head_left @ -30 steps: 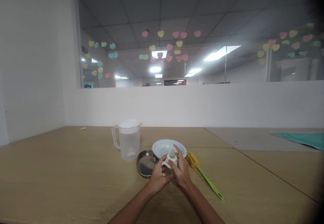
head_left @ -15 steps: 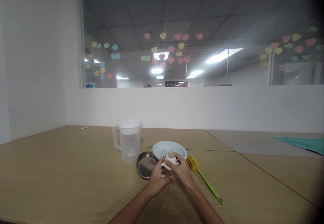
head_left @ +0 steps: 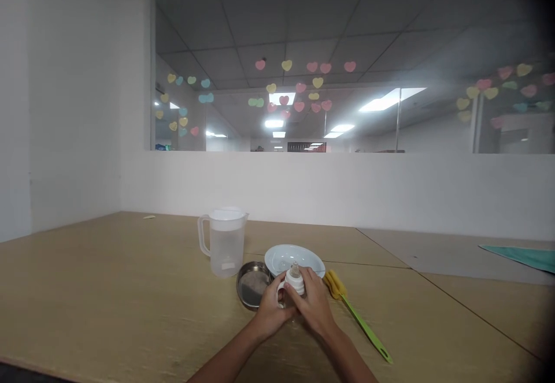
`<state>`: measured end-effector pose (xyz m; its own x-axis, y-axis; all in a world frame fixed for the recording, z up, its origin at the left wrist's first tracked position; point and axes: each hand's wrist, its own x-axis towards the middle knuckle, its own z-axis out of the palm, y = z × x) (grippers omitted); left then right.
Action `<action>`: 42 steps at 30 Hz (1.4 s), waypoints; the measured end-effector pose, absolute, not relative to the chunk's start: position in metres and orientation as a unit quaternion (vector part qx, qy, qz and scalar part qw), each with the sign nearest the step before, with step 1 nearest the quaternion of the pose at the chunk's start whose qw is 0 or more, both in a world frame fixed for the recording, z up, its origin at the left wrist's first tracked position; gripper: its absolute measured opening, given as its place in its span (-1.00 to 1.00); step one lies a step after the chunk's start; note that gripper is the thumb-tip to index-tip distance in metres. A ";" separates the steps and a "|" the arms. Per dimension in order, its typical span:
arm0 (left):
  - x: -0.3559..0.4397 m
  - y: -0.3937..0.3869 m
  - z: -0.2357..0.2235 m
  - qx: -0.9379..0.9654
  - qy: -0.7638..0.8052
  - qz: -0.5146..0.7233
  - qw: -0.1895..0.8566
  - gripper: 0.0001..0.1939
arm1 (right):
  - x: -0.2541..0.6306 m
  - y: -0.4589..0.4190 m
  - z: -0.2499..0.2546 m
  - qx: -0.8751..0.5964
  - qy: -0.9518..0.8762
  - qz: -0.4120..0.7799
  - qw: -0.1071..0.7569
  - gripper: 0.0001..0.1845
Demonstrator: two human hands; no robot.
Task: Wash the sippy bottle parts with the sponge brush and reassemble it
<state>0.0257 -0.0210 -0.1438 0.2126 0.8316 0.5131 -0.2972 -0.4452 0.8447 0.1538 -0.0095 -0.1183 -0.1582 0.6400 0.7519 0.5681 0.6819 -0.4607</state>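
Note:
A baby bottle (head_left: 295,281) with a white collar, a clear teat and a white side handle is held upright between both hands, near the table's front. My left hand (head_left: 273,309) is closed around its lower body and handle side. Fingers of my right hand (head_left: 315,302) wrap the white collar from the right, thumb across its front. Most of the bottle's body is hidden by the hands. Just behind it sits a pale blue-white bowl (head_left: 274,254), and a round metal dish (head_left: 252,286) lies to the left of my left hand.
A translucent plastic pitcher (head_left: 228,247) with liquid in it stands at the back left. Right of the hands lies a bottle brush (head_left: 364,326) with a yellow sponge head and green handle. A teal cloth (head_left: 520,256) lies at far right, before a white wall (head_left: 277,183).
My right hand has shifted its grip around the bottle's collar, and the bottle appears turned, one handle now hidden. The whole view has swung slightly left.

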 end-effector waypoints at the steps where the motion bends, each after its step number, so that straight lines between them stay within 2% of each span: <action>1: 0.026 -0.020 -0.145 0.613 0.224 0.585 0.481 -0.18 | 0.154 -0.008 -0.119 -0.390 -0.756 0.056 0.523 -0.64; 6: 0.025 -0.017 -0.150 0.604 0.247 0.583 0.485 -0.18 | 0.159 -0.002 -0.122 -0.343 -0.688 0.187 0.612 -0.58; 10: 0.024 -0.017 -0.151 0.601 0.256 0.582 0.484 -0.16 | 0.160 -0.001 -0.118 -0.340 -0.623 0.194 0.677 -0.56; 17: 0.024 -0.015 -0.154 0.606 0.261 0.581 0.476 -0.18 | 0.162 0.009 -0.110 -0.314 -0.496 0.364 0.723 -0.45; 25: 0.024 -0.013 -0.156 0.604 0.254 0.583 0.480 -0.14 | 0.180 0.017 -0.103 -0.278 -0.281 0.452 0.800 -0.35; 30: 0.024 -0.015 -0.154 0.606 0.258 0.581 0.478 -0.17 | 0.186 0.027 -0.112 -0.308 -0.165 0.406 0.844 -0.24; 33: 0.024 -0.016 -0.153 0.608 0.262 0.576 0.479 -0.18 | 0.191 0.033 -0.119 -0.332 -0.137 0.390 0.848 -0.24; 42: 0.024 -0.015 -0.156 0.607 0.263 0.582 0.473 -0.16 | 0.197 0.037 -0.126 -0.360 -0.175 0.466 0.789 -0.34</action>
<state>0.0244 -0.0148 -0.1562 0.1839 0.8694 0.4586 -0.2316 -0.4151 0.8798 0.1972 0.0370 -0.1264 0.5037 0.8618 -0.0601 -0.6102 0.3057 -0.7309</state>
